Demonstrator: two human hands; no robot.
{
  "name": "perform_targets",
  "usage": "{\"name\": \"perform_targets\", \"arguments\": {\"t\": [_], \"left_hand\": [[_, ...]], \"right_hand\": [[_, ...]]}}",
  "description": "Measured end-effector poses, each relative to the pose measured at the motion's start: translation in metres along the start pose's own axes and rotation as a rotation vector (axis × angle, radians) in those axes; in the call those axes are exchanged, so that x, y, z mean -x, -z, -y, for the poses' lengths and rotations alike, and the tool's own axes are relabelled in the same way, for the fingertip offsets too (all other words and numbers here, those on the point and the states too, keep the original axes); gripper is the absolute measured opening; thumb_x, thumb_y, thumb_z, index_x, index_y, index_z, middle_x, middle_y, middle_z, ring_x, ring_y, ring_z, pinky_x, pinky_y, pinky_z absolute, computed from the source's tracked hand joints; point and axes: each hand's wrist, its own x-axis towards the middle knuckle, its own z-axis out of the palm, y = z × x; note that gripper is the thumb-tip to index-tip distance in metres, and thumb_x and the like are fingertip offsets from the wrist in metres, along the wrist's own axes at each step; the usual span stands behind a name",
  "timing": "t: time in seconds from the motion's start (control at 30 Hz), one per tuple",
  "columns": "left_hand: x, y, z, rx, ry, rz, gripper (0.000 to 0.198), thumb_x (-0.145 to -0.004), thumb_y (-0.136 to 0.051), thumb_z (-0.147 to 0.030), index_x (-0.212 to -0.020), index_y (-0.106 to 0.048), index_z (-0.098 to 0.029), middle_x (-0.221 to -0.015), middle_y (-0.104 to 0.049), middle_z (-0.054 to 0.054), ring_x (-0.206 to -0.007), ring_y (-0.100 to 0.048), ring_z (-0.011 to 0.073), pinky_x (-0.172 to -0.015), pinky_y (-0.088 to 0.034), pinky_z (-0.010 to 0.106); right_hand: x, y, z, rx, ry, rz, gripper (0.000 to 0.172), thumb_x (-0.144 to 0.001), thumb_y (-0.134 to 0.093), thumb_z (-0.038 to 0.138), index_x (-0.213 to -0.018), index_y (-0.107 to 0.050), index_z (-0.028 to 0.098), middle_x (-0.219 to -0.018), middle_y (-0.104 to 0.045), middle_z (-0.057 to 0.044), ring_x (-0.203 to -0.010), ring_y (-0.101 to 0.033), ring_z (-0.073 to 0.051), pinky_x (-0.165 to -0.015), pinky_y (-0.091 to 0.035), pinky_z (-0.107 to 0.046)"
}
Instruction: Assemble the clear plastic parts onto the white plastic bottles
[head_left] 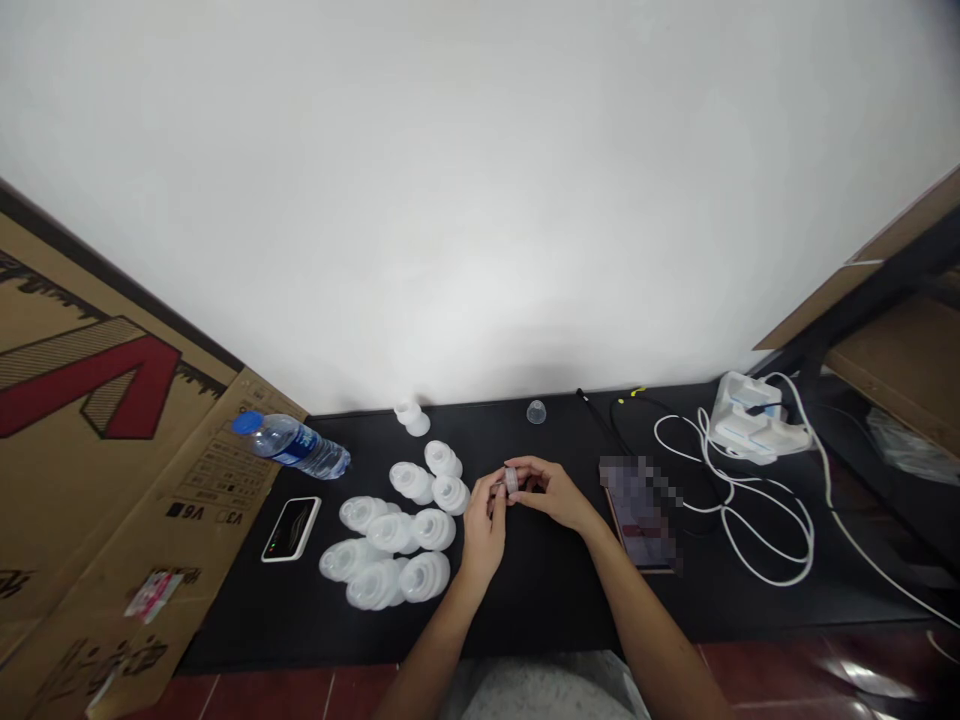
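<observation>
Between the fingertips of my left hand [486, 518] and my right hand [553, 492] is a small translucent plastic ring-shaped piece [511, 481]. Both hands pinch it from opposite sides, just above the black table. To the left of my left hand lie several stacks of white translucent funnel-shaped plastic pieces [424, 576], flanged ends facing up. One similar white piece [412, 417] stands apart near the wall. A small clear dome-shaped cap [536, 411] sits at the table's back edge, beyond my hands. Fingers partly hide the held piece.
On the left are a water bottle [300, 446] lying on its side, a white-framed device [291, 529] and a large cardboard box [112, 480]. To the right lie a tablet-like device [641, 515], a looped white cable [776, 575] and a white power strip [757, 420]. A wall closes the back.
</observation>
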Motion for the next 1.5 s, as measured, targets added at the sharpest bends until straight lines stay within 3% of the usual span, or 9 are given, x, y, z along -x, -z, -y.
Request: {"name": "perform_targets", "arguments": {"t": [0.13,0.23,0.47,0.7,1.1,1.5], "left_hand": [[0.001,-0.001,0.002,0.076,0.078,0.001,0.038,-0.11,-0.059,-0.051,-0.135,-0.068,-0.025,-0.122,-0.077,0.011,-0.099,-0.079,0.0243,-0.092,-0.067,0.044],[0.0,-0.002,-0.002,0.076,0.066,-0.004,0.035,-0.109,-0.061,-0.053,-0.122,-0.072,-0.023,-0.112,-0.075,0.009,-0.09,-0.078,0.0223,-0.085,-0.069,0.041],[-0.002,-0.003,-0.01,0.067,-0.004,-0.012,0.029,-0.109,-0.061,-0.049,-0.109,-0.073,-0.022,-0.105,-0.069,0.006,-0.084,-0.074,0.0188,-0.076,-0.069,0.036],[0.0,-0.003,-0.007,0.077,0.019,-0.021,0.033,-0.109,-0.059,-0.053,-0.107,-0.071,-0.023,-0.103,-0.067,0.005,-0.082,-0.072,0.0185,-0.075,-0.067,0.034],[0.002,-0.002,0.002,0.102,0.097,-0.021,0.036,-0.11,-0.056,-0.057,-0.109,-0.068,-0.023,-0.103,-0.072,0.006,-0.097,-0.076,0.0237,-0.092,-0.066,0.042],[0.001,-0.003,0.003,0.129,0.099,-0.023,0.037,-0.108,-0.059,-0.057,-0.106,-0.07,-0.022,-0.1,-0.074,0.006,-0.095,-0.078,0.0235,-0.094,-0.066,0.043]], "right_hand": [[0.0,0.0,-0.002,0.034,0.02,-0.014,0.046,-0.087,-0.088,0.039,-0.128,-0.075,0.024,-0.108,-0.084,-0.006,-0.096,-0.077,-0.023,-0.083,-0.056,-0.036],[0.0,0.0,-0.003,0.065,0.033,-0.029,0.043,-0.089,-0.086,0.039,-0.127,-0.074,0.024,-0.106,-0.084,-0.005,-0.095,-0.076,-0.023,-0.082,-0.055,-0.036],[0.001,0.0,0.001,0.138,0.047,-0.065,0.038,-0.088,-0.086,0.037,-0.123,-0.076,0.024,-0.098,-0.082,-0.003,-0.09,-0.074,-0.023,-0.08,-0.055,-0.035],[0.002,0.003,0.003,0.121,0.022,-0.013,0.041,-0.09,-0.085,0.041,-0.127,-0.076,0.024,-0.106,-0.083,-0.005,-0.094,-0.076,-0.024,-0.085,-0.057,-0.037],[0.004,0.01,0.009,0.084,0.027,0.098,0.04,-0.095,-0.08,0.034,-0.134,-0.073,0.026,-0.113,-0.082,-0.004,-0.101,-0.075,-0.024,-0.094,-0.056,-0.037],[0.005,0.015,0.007,0.122,0.036,0.109,0.041,-0.097,-0.079,0.034,-0.137,-0.073,0.026,-0.112,-0.081,-0.003,-0.105,-0.075,-0.025,-0.098,-0.055,-0.038]]}}
